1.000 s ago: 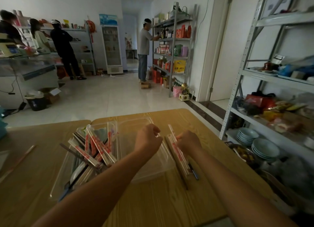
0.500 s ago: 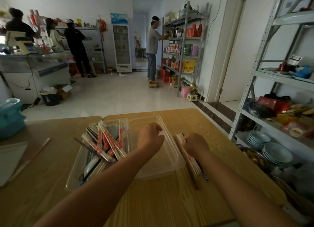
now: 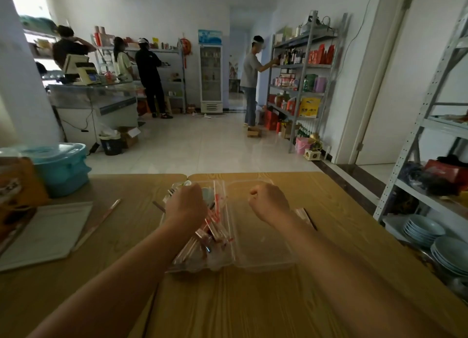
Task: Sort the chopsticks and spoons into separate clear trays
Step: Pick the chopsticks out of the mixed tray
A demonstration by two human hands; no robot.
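Chopsticks (image 3: 215,226) fill the left tray (image 3: 220,263) by the table's (image 3: 253,302) far edge. Left hand (image 3: 186,206) curls over them, grip hidden. Right hand (image 3: 269,203) is a closed fist.

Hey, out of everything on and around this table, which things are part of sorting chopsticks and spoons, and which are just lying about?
For the job: left clear tray, wrapped chopsticks and spoons in it, right clear tray, chopstick bundle beside it, lone chopstick further left.
Lying about: teal box, white board, orange packet, stacked plates.
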